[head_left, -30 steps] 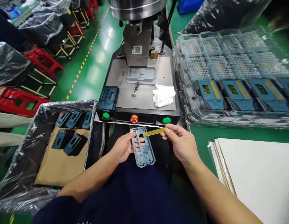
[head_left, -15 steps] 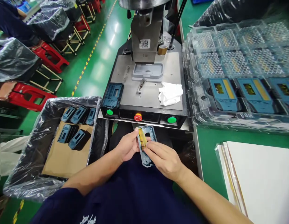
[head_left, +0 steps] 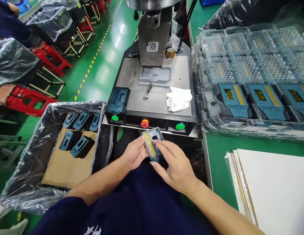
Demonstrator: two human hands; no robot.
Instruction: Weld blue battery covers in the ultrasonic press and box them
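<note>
In front of my lap I hold a blue-grey plastic housing with a rectangular window and a long yellow strip lying along its left side. My left hand grips the housing by its left edge, thumb on top near the strip's upper end, other fingers underneath. Around the lower right edge is my right hand, fingertips against the side and thumb at the near end. Just beyond is a press with a grey fixture under its metal head. A darker housing part lies at the press plate's left front corner.
The press front carries green buttons and a red stop button. A white cloth and tape roll lie on its plate. Left stands a plastic-lined bin holding several housings; right, clear trays and white sheets.
The housing has tilted and its near end has come up. My right fingers have left the yellow strip and spread to the housing's right edge. My left hand keeps its hold.
</note>
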